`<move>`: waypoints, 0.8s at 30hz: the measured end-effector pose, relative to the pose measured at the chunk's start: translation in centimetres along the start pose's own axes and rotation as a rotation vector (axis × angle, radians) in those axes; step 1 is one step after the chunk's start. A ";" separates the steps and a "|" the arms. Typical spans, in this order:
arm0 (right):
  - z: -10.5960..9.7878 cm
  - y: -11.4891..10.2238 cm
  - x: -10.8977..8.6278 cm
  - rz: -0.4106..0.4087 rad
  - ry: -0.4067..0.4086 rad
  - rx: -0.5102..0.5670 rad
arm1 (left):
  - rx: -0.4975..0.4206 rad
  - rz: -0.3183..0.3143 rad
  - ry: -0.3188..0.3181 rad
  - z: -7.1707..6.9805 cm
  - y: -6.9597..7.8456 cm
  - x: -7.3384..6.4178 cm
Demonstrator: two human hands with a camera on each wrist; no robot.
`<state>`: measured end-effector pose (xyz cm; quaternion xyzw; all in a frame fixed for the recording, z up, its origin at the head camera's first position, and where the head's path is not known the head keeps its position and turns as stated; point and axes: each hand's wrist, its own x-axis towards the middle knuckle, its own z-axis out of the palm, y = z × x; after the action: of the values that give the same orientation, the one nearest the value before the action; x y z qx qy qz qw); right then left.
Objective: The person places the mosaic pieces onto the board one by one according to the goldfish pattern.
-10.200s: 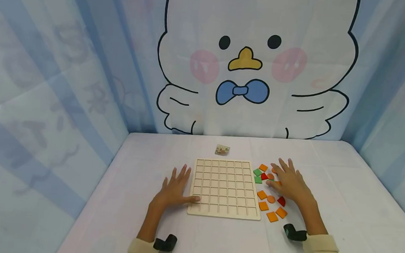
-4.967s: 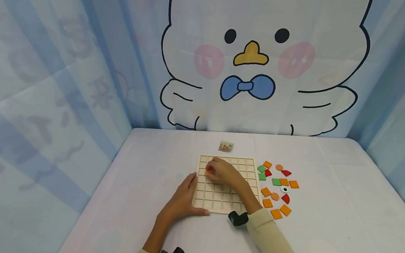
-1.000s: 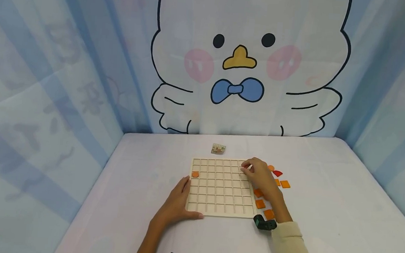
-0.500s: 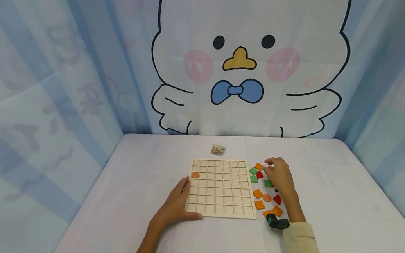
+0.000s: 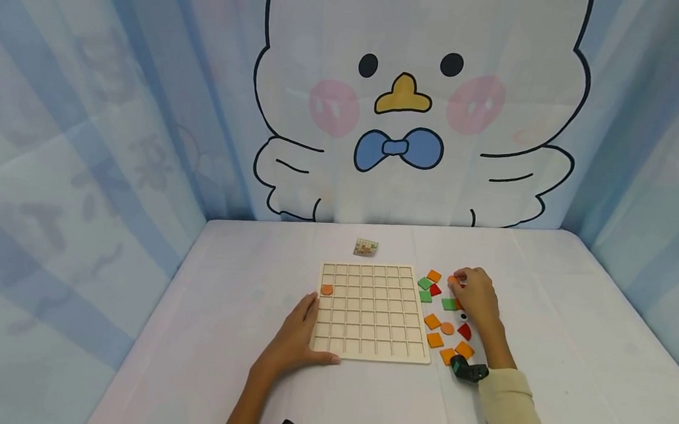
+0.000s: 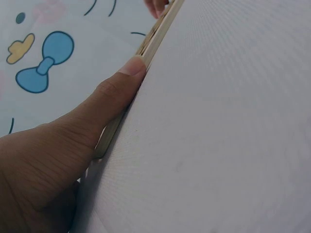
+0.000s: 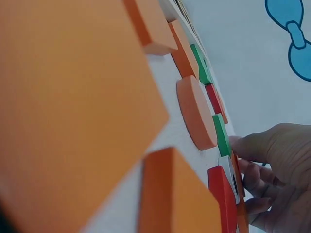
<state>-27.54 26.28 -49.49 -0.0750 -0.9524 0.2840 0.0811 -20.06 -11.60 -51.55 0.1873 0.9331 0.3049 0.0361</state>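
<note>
A pale wooden grid board (image 5: 370,319) lies flat on the white table, with one orange disc (image 5: 327,290) in a cell near its left edge. My left hand (image 5: 292,337) rests against the board's near left corner: straight fingers along the left side, thumb (image 6: 119,90) on the front edge. Beyond the board's right side, my right hand (image 5: 478,297) pinches another orange disc (image 5: 453,281) between thumb and fingertips. In the right wrist view those fingers (image 7: 252,145) curl down behind the loose pieces, and the pinched disc is hidden there.
Right of the board lie several orange squares (image 5: 435,340), green pieces (image 5: 425,297), red quarter-round pieces (image 5: 464,331), an orange disc (image 5: 447,328) and a white eye piece (image 5: 463,316). A small patterned card (image 5: 366,247) sits behind the board. A printed curtain (image 5: 400,196) hangs at the back.
My right hand has moved from over the board's right edge out to the loose pieces and now pinches an orange disc. Earlier, it brought the first disc onto the board. The left hand stays.
</note>
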 end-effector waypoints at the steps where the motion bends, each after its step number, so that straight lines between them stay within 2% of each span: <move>1: 0.0 0.0 0.0 0.003 -0.003 0.001 | 0.002 -0.001 -0.003 0.0 0.0 0.0; 6: 0.2 0.0 -0.5 0.022 -0.033 0.010 | 0.012 -0.016 -0.022 0.1 -0.2 -0.3; 12: -0.2 -0.3 -0.2 0.029 -0.017 0.018 | 0.012 -0.005 -0.003 0.0 -0.1 0.0; 18: -0.6 -0.6 -0.1 0.046 -0.046 0.006 | 0.014 -0.003 0.003 -0.1 -0.1 0.1; 24: -0.7 -0.2 0.0 0.023 -0.048 -0.005 | 0.012 0.001 0.001 -0.1 0.0 0.1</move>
<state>-27.38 26.41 -48.82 -0.0791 -0.9540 0.2841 0.0547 -20.12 -11.62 -51.47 0.1880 0.9348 0.2995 0.0342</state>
